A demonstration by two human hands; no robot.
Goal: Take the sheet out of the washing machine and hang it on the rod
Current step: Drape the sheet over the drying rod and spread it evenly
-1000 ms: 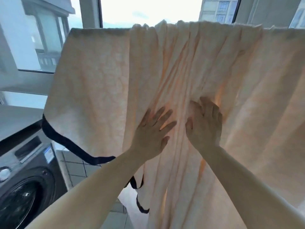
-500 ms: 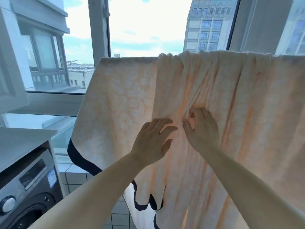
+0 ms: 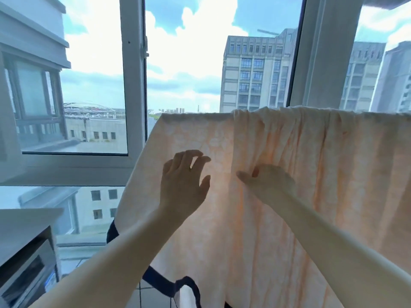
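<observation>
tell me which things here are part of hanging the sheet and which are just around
Part of the job:
sheet, draped over the rod
left hand, fingers spread before the cloth
right hand, gripping a fold
washing machine, lower left

Just around:
window frame
buildings outside

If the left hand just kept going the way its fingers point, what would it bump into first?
Most likely the sheet itself. The left hand is open, its fingers aimed up and forward at the flat pale part right before it. Whether they already touch it is unclear.
</observation>
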